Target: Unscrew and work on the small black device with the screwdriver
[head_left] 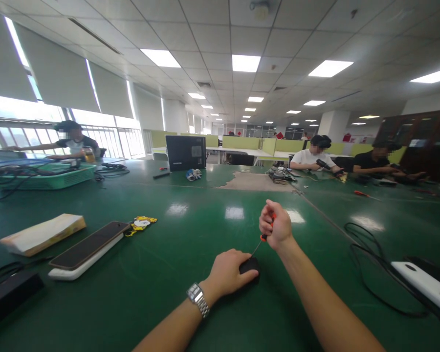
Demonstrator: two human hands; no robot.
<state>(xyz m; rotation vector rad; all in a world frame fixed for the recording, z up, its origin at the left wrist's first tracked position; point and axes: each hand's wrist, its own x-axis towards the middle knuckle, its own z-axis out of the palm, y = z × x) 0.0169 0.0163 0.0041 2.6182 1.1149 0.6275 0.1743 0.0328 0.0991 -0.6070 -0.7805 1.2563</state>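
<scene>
On the green tabletop lies a small black rounded object [250, 267], possibly a computer mouse. My left hand [229, 271], with a metal watch [197, 299] on the wrist, grips it from the left, fingers over its far side and thumb along its near side. My right hand [275, 225] is wrapped round the orange and black handle of a screwdriver [264, 238]. The shaft slants down to the left, and its tip meets the far edge of the black object, close to my left fingers. The exact contact of the tip is hidden.
A phone [91, 244] on a white slab and a tissue pack [44, 233] lie left. Right are black cables [366, 254] and a white device [423, 288]. Farther back stand a green basket [47, 178] and a black computer case [186, 153]. Several people sit around the table.
</scene>
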